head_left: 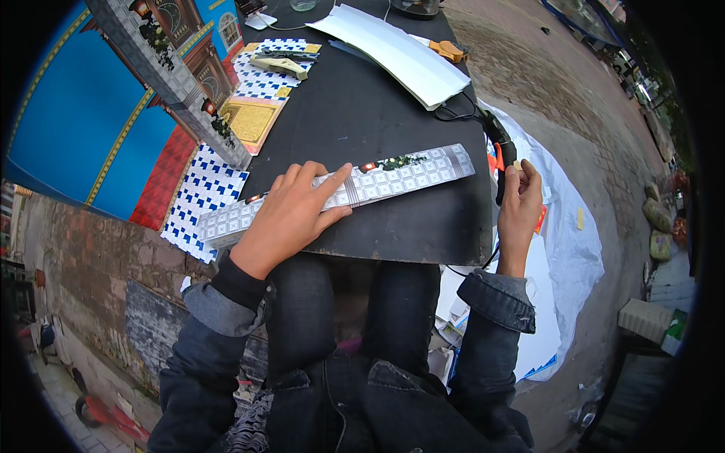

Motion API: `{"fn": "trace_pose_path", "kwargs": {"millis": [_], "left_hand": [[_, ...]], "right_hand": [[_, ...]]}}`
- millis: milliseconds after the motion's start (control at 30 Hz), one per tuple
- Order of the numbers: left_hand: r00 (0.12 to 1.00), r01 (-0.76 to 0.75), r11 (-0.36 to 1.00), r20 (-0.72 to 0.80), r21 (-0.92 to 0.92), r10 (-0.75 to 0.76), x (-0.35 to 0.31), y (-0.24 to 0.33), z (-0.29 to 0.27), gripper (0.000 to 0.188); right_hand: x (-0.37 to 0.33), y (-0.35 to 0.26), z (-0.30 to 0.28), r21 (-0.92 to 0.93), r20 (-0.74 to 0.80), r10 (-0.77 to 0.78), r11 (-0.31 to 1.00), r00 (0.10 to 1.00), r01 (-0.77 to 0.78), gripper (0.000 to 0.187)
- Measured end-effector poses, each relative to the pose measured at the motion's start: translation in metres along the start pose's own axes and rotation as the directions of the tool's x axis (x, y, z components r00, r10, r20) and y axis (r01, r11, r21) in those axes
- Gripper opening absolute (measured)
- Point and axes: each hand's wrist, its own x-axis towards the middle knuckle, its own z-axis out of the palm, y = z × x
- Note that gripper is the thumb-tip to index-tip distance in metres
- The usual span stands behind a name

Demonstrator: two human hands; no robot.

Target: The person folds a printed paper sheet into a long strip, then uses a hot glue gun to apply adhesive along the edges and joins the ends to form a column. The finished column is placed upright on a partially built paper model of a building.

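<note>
A long folded paper column point(411, 177), printed with grey stone blocks, lamps and green leaves, lies slantwise across the near part of the black table. My left hand point(294, 208) is on top of it, fingers over the strip and thumb along its near edge, holding it down. Off the table's right edge, my right hand point(519, 204) is closed, its thumb and fingers pinching a small pale yellowish bit too small to name. Just beyond those fingertips is a black tool with an orange trigger point(498, 157), which looks like a glue gun, its cord running onto the table.
A printed cardboard building model point(113, 143) with blue walls stands at the left on a blue-and-white checked base point(200, 196). A pale-handled cutter point(279, 66) lies on that sheet. White paper sheets point(400, 57) lie at the far right; a white plastic sheet point(563, 249) hangs beside the table.
</note>
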Motion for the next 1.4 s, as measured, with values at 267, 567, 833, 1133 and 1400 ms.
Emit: {"fn": "trace_pose_path", "kwargs": {"millis": [267,567,833,1133,1400], "left_hand": [[0.981,0.135,0.985,-0.156,0.11,-0.117,0.0,0.029,0.052,0.064],[0.845,0.295,0.945,-0.423,-0.14,-0.326,-0.057,0.028,-0.064,0.048],[0.973,0.2,0.98,-0.118,-0.009,-0.199,-0.064,0.047,-0.022,0.063],[0.979,0.161,0.986,-0.118,-0.049,-0.166,-0.026,0.019,0.025,0.046],[0.972,0.165,0.98,-0.147,-0.114,-0.181,-0.026,0.018,0.027,0.04]], "right_hand": [[-0.054,0.0,0.035,0.106,-0.099,0.059,0.993,0.993,-0.049,0.022],[-0.083,-0.03,0.016,0.017,0.292,0.001,1.0,0.956,-0.006,0.034],[-0.097,-0.039,0.015,-0.224,0.474,-0.16,0.929,0.866,0.294,0.028],[-0.066,-0.03,-0.023,0.434,0.612,0.346,0.605,0.711,-0.668,0.034],[-0.097,-0.037,-0.006,0.405,0.55,0.242,0.759,0.799,-0.509,0.03]]}}
